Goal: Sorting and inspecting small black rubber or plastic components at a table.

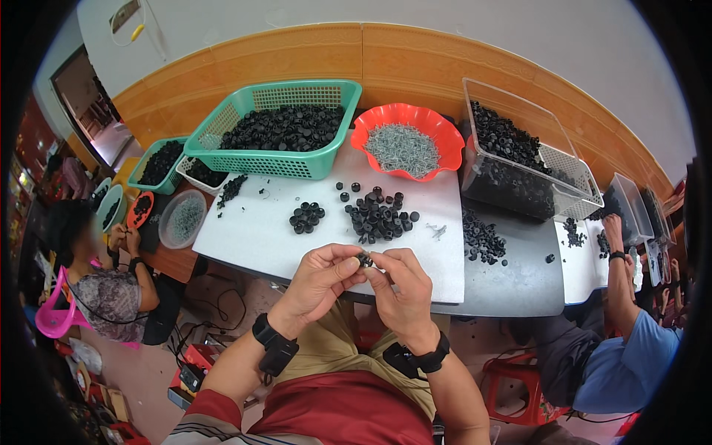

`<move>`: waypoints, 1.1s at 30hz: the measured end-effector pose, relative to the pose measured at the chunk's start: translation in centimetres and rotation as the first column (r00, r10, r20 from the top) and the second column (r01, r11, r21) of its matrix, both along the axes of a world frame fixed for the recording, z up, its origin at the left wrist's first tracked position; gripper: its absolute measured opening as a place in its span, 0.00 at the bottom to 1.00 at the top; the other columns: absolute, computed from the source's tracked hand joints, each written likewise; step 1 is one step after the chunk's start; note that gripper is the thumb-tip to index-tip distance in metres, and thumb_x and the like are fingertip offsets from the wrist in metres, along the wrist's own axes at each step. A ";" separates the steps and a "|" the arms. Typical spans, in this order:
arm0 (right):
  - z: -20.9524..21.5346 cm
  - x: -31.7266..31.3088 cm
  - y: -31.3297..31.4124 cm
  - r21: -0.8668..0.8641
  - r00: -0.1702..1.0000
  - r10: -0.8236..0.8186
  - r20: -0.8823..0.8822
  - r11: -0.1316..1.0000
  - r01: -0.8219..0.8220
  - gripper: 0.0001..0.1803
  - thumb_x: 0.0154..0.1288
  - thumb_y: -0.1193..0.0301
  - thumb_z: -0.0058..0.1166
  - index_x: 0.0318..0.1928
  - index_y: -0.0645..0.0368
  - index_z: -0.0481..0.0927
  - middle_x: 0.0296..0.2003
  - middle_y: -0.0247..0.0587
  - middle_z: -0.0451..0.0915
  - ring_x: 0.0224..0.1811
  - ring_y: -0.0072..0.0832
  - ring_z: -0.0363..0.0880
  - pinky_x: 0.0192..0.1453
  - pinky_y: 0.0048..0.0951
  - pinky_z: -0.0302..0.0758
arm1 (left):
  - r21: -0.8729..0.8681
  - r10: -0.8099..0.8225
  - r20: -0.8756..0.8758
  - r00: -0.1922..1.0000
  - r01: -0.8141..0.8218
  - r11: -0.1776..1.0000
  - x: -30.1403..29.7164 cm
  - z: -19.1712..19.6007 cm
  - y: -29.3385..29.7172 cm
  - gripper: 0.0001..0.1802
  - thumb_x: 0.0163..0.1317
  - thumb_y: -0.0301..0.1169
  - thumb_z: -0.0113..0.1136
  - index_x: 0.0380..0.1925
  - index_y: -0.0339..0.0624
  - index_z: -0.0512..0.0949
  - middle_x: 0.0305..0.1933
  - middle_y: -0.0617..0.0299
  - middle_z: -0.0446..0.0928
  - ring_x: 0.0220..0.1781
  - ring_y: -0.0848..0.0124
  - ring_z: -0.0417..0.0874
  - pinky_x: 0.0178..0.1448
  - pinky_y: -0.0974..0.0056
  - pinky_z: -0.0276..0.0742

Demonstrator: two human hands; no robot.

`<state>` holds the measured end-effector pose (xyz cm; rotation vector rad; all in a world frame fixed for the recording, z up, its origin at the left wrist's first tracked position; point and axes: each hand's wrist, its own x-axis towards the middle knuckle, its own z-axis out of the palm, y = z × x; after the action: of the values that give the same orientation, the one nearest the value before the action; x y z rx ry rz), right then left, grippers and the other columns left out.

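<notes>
- The left hand (320, 278) and the right hand (400, 285) met just above the near edge of the table (519, 285), both raised in front of the person's chest.
- A small black round part (364, 259) sat between the two hands; the fingers (348, 265) of the left hand were pinched on it, thumb against forefinger.
- The right hand's fingers (383, 261) were closed against the same part from the other side, possibly around something thin and pale, too small to tell.
- Each wrist carried a black band.
- Beyond the hands, on a white board (252, 237) laid on the table, lay a loose heap of black parts (378, 213) and a smaller cluster (305, 216) to its left.
- A few grey screws (436, 231) lay on the board just right of the heap.
- Farther back stood a green basket (274, 159) full of black parts, and beside it a red bowl (434, 126) holding grey screws.
- To the right, a clear bin (512, 111) held more black parts, with another scatter (482, 239) on the grey table top near it.
- A second person sat at the left end of the table, and a third, in a blue shirt (630, 363), reached onto it from the right.
</notes>
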<state>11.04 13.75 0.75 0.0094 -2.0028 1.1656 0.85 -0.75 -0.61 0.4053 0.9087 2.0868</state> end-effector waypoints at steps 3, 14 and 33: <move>-0.1 0.2 -0.1 -0.029 1.000 -0.001 0.029 1.000 0.001 0.12 0.65 0.81 0.66 0.49 0.66 0.85 0.40 0.43 0.81 0.33 0.27 0.81 0.35 0.25 0.77 | 0.009 -0.007 -0.002 1.000 0.007 1.000 0.1 0.0 0.0 0.12 0.72 0.25 0.64 0.53 0.38 0.83 0.50 0.57 0.86 0.49 0.70 0.88 0.59 0.64 0.86; -0.5 0.3 -0.2 -0.047 1.000 0.001 0.011 0.999 0.000 0.12 0.65 0.80 0.66 0.50 0.65 0.86 0.39 0.43 0.81 0.33 0.27 0.81 0.35 0.25 0.77 | -0.018 -0.004 -0.008 1.000 0.003 1.000 0.1 -0.2 -0.1 0.12 0.72 0.25 0.64 0.53 0.37 0.83 0.52 0.57 0.85 0.51 0.70 0.87 0.59 0.64 0.86; -0.8 0.2 -0.1 -0.056 1.000 -0.007 -0.023 0.998 0.005 0.13 0.66 0.80 0.66 0.51 0.65 0.86 0.38 0.42 0.80 0.32 0.26 0.78 0.33 0.25 0.73 | -0.033 0.017 -0.019 1.000 -0.018 0.999 0.3 -0.1 0.0 0.10 0.71 0.24 0.64 0.51 0.37 0.83 0.50 0.57 0.85 0.50 0.70 0.87 0.59 0.64 0.86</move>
<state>11.24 13.61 -0.02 -0.0112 -1.9476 1.2118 1.12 -0.71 -0.71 0.4012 0.9598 2.0845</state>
